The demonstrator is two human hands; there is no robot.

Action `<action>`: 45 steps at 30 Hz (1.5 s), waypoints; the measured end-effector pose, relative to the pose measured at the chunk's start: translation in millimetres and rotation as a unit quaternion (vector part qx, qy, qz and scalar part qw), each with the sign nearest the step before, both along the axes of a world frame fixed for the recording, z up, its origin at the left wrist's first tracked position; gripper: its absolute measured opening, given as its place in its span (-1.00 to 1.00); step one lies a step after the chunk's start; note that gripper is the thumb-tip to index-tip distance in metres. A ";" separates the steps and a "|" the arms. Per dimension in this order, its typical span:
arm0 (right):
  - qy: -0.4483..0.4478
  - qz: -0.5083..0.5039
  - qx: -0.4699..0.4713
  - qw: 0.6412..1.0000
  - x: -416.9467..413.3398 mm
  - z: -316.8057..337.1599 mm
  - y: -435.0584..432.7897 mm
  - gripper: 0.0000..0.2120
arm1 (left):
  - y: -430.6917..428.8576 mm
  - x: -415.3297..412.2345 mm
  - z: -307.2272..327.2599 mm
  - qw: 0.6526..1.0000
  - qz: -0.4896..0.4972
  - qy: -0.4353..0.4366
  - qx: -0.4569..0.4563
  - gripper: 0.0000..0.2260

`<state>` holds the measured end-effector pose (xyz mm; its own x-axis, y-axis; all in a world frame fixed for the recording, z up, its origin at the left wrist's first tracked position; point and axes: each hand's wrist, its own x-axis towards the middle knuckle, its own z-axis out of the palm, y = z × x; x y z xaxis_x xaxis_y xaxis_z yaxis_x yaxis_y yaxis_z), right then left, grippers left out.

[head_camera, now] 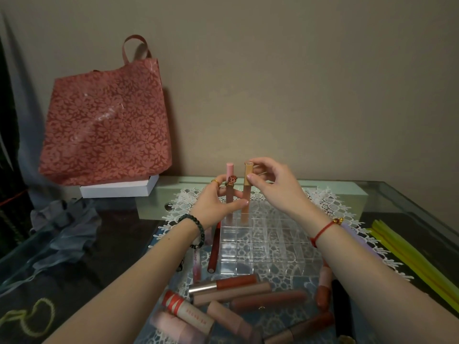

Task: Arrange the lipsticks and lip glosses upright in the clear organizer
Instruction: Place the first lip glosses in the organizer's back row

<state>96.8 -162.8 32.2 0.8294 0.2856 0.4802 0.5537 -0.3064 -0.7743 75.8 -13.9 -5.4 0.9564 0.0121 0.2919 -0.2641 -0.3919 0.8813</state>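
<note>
A clear organizer point(268, 247) with many square cells stands on a lace doily point(330, 207). Two lip glosses stand upright in its far left cells. My left hand point(218, 202) grips the pink lip gloss point(229, 177) with a small unicorn charm. My right hand point(273, 184) pinches the cap of the tan lip gloss point(247, 194) beside it. Several lipsticks and glosses point(236, 291) lie loose in front of the organizer, and a dark red tube point(214, 252) lies along its left side.
A red floral bag point(106, 120) leans on the wall over a white box point(119, 188). A long pale box point(273, 192) sits behind the doily. Yellow strips point(409, 256) lie at the right, crumpled grey fabric point(64, 229) at the left. The table top is glass.
</note>
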 end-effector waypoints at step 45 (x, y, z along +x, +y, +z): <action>0.022 -0.001 -0.029 0.999 -11.0 -4.4 -9.3 -0.69 | 30.9 -14.9 1.1 0.999 -0.010 0.027 0.021 -0.42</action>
<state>85.9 -172.2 27.9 0.8498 0.3097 0.4266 0.5193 -0.3526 -0.7785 60.9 17.0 -4.3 0.9705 -0.0180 0.2405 -0.2252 -0.4245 0.8770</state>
